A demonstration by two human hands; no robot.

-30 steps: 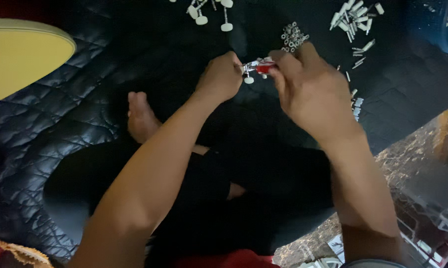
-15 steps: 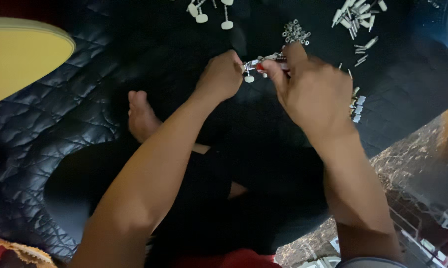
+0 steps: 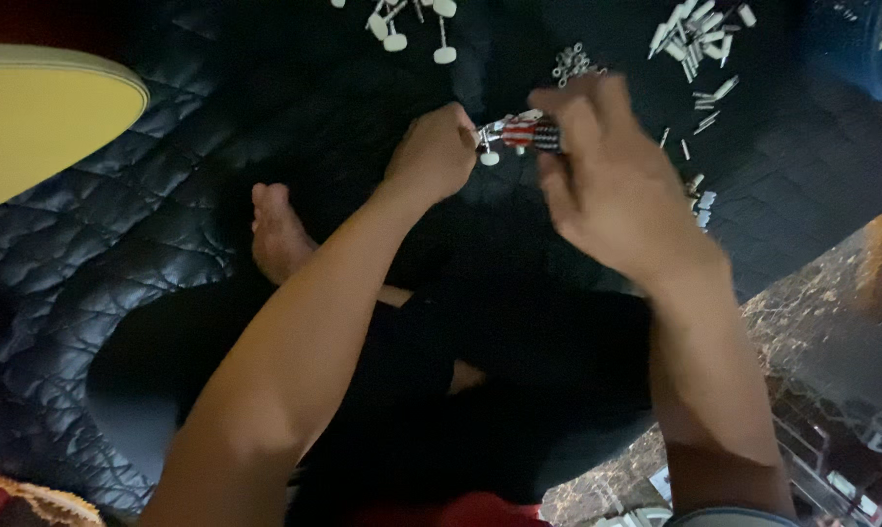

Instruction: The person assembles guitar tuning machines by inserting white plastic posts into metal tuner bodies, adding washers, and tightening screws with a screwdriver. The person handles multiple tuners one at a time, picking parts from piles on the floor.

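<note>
A small red, white and silver part (image 3: 519, 132) with a white round knob hangs between both hands above a black quilted mat (image 3: 119, 234). My left hand (image 3: 436, 151) is closed on its left end. My right hand (image 3: 607, 181) pinches its right end with thumb and fingers and looks blurred. Just beyond the hands lies a small pile of silver rings (image 3: 570, 63). White round-headed pins (image 3: 402, 24) lie farther away at the top, and white sleeves (image 3: 699, 34) are scattered at the top right.
A yellow round surface (image 3: 41, 127) fills the upper left. My bare foot (image 3: 280, 234) and dark-clad legs rest on the mat below the hands. A speckled stone floor (image 3: 831, 322) lies at right, with a blue container (image 3: 870, 49) in the top right corner.
Both hands stay on the small part. My right hand has shifted a little along it and is blurred; the left hand has hardly moved.
</note>
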